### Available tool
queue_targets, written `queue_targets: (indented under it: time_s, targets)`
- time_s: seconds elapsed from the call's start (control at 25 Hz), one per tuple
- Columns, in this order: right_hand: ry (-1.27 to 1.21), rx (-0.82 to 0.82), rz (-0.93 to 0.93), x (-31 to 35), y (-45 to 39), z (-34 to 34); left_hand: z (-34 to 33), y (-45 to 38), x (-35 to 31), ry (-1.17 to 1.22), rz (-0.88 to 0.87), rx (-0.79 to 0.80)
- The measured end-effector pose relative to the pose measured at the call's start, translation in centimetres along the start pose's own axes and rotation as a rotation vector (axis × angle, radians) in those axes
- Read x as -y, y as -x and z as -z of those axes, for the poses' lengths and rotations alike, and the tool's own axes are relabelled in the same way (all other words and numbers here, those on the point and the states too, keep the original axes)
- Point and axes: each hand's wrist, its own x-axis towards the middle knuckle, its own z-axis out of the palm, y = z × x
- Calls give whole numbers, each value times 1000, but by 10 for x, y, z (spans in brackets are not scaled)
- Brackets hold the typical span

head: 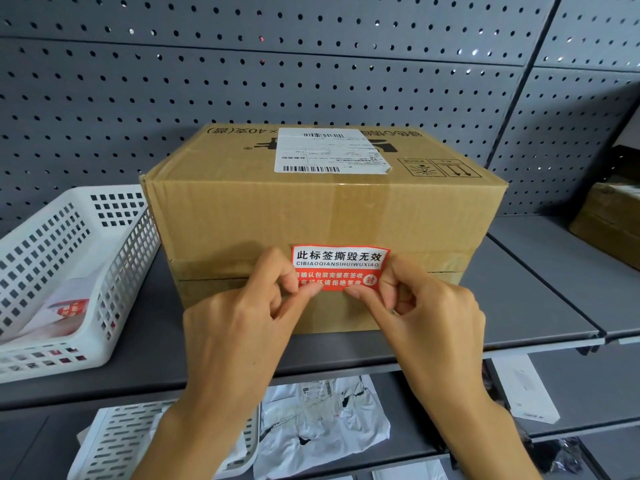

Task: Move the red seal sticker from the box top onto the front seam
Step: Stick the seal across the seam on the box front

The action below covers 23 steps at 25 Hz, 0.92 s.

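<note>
A brown cardboard box (322, 206) stands on a grey shelf, with a white shipping label on its top. The red seal sticker (341, 266), printed with white and black characters, lies against the box's front face over the taped horizontal seam (446, 268). My left hand (242, 313) pinches the sticker's lower left corner between thumb and fingers. My right hand (426, 310) pinches its lower right corner. The sticker's upper part looks flat on the cardboard; its lower edge is partly hidden by my fingertips.
A white perforated basket (69, 271) holding red-and-white stickers sits left of the box. Another brown parcel (613, 220) lies at the far right. A grey pegboard wall (311, 64) stands behind. The lower shelf holds a white tray and plastic mailers (325, 424).
</note>
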Motion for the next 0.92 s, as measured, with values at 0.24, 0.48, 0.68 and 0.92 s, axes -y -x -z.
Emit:
queue_targets:
  time_s: [0.24, 0.48, 0.68, 0.92]
  targets:
    - [-156, -10, -161, -5, 5, 6, 5, -3, -3, 70, 76, -63]
    - [-188, -32, -141, 12, -12, 4, 5, -21, -10, 121, 151, -96]
    - [-273, -83, -206, -7, -27, 15, 12, -24, 1, 151, 175, -85]
    - [-345, -73, -159, -8, -22, 12, 8, -20, 2, 202, 162, -75]
